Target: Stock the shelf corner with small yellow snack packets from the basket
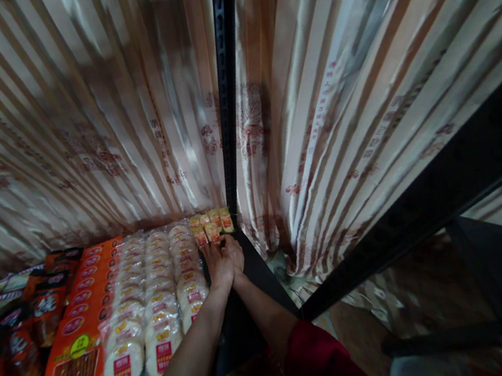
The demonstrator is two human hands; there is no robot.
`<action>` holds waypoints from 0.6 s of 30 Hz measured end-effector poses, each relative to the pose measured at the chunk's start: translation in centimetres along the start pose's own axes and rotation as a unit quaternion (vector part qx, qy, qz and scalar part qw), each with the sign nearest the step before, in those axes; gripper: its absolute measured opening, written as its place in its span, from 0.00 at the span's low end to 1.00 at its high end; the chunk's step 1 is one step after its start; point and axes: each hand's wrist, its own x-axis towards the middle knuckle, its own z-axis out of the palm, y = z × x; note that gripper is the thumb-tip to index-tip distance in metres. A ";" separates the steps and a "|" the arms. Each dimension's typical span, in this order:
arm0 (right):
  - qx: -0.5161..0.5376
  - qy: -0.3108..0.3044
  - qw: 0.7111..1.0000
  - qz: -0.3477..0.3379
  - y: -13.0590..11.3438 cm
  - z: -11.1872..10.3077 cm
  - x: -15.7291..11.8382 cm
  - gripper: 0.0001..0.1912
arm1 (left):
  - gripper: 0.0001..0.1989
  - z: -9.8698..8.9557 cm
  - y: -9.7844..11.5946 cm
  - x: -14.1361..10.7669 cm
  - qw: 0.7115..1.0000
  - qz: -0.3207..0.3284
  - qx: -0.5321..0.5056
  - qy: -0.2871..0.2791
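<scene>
Close in, a dark red sleeve (325, 360) covers part of the right arm, and both bare forearms stretch forward over a black shelf (266, 276). On the left, a long row of overlapping orange packs (77, 374) runs back from the near edge, the foremost with a clear window showing brown sticks. Dark-and-orange bags (19, 345) lie beyond its left side. To its right stand three columns of round white cakes in clear wrappers (160, 333), with red and yellow labels. Farther along, the left hand (217, 265) and right hand (234, 254) come together side by side, wrists close, just right of the third column. Their fingers reach the front of some small yellow packets (212, 226), grouped in the shelf's far right corner; in this dim light I can't tell whether either hand grips one or merely touches it. Right behind the packets rises a black perforated post (224, 89). Pale striped, pleated sheeting (73, 115) with red print hangs behind everything.
</scene>
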 end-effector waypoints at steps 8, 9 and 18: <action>0.016 -0.014 0.999 -0.025 0.4 0.0 0.1 0.13 | 0.19 -0.2 0.2 0.2 0.999 -0.005 -0.038 0.003; 0.017 -0.013 0.999 -0.026 0.5 0.1 0.1 0.13 | 0.18 -0.3 0.1 0.2 0.999 0.001 -0.044 0.003; 0.027 0.038 0.997 -0.054 0.8 0.7 0.0 0.15 | 0.19 -1.1 1.1 -0.1 0.999 -0.025 -0.020 -0.015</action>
